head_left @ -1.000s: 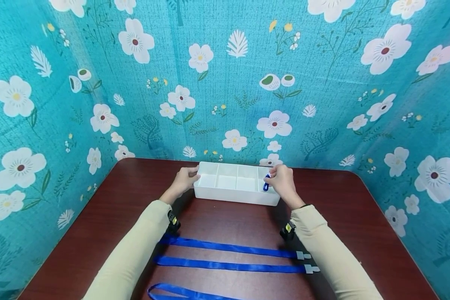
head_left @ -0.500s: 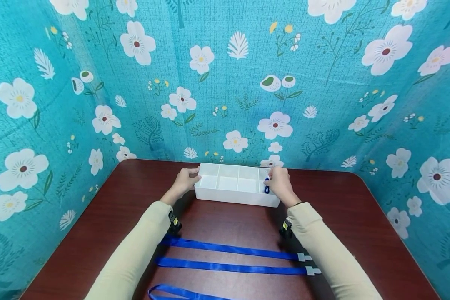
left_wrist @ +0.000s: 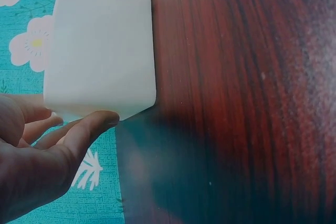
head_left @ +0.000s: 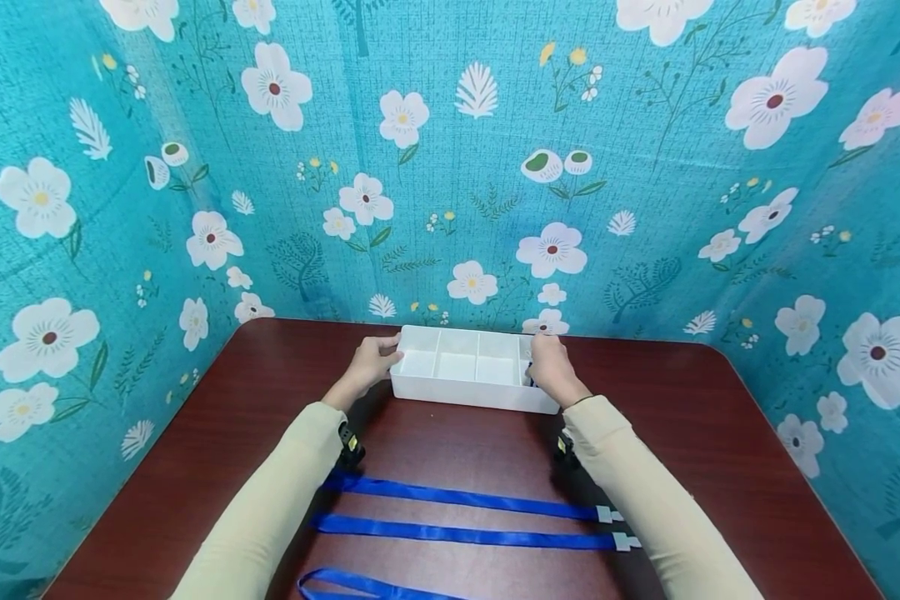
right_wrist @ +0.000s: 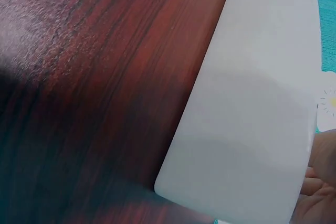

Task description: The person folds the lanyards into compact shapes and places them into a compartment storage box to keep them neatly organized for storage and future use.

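A white box (head_left: 474,393) with a row of open compartments stands near the table's back edge. My left hand (head_left: 367,364) holds its left end, the thumb on the outside of the end wall in the left wrist view. At the opposite end, my right hand (head_left: 555,369) reaches down into the rightmost compartment. A sliver of a small blue loop (head_left: 529,380) shows beside its fingers; the hand covers the rest, and the fingertips are hidden. Curled fingers (right_wrist: 312,186) appear at the right edge of the right wrist view, beyond the box wall.
Two flat blue straps (head_left: 465,533) with pale clip ends lie side by side across the table, nearer to me. A looped blue strap (head_left: 345,577) lies at the bottom edge. A flowered turquoise cloth (head_left: 450,167) hangs behind the dark red table (head_left: 285,350).
My right hand has turned and moved slightly left, deeper into the right compartment, and now hides most of the blue loop. The left hand stays at the box's left end.
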Motion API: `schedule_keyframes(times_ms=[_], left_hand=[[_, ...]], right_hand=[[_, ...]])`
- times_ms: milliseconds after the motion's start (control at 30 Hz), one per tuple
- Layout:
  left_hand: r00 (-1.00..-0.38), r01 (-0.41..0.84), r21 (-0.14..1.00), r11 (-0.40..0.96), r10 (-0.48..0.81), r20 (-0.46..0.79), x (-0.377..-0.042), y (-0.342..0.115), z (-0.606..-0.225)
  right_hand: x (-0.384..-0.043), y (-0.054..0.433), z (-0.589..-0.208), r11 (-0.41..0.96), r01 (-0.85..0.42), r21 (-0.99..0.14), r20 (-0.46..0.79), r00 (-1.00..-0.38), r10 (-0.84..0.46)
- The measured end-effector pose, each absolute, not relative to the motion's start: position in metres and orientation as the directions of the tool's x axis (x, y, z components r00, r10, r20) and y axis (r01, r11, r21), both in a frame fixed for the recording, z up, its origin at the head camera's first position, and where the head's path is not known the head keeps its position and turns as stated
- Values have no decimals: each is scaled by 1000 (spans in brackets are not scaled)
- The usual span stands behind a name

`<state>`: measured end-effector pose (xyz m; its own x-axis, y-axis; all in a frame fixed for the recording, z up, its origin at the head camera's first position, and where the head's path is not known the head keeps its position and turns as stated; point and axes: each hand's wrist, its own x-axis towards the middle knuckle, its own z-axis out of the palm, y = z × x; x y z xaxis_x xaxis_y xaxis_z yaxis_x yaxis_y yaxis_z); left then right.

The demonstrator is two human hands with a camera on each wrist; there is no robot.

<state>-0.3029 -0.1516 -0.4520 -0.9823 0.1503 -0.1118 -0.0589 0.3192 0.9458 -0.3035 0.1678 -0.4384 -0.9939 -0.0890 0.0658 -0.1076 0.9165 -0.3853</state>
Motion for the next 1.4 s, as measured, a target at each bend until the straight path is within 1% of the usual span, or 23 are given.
schedule_keyframes(times_ms=[167,333,533,767,933,1067,1333,1400], left_hand=[[-983,-59,942,331,143,-112,-303,-148,-451],[-982,-70,944,322,143,-122,-302,-147,-450],[-984,-66,939,339,135,-117,-304,-146,-450],[-984,-63,941,332,139,-115,-306,-144,-449],[-985,-53,937,345,136,-106,-304,-145,-450],[-986,-52,934,354,130,-104,-304,-146,-453],[-987,-53,931,361,120,-102,-302,-149,-454],[-988,-53,930,364,114,-101,-302,-150,-454]], right_hand=[[-308,167,-440,946,-156,-285,95,-986,-134],[-310,169,-443,955,-152,-255,88,-987,-133],[-312,172,-445,963,-210,-171,113,-975,-193],[-314,171,-445,963,-171,-209,53,-985,-164],[-313,169,-443,964,-179,-197,43,-984,-174],[-313,167,-440,963,-168,-213,20,-986,-167],[-317,164,-430,976,-158,-148,-12,-987,-161],[-317,164,-426,974,-159,-163,-5,-987,-161]])
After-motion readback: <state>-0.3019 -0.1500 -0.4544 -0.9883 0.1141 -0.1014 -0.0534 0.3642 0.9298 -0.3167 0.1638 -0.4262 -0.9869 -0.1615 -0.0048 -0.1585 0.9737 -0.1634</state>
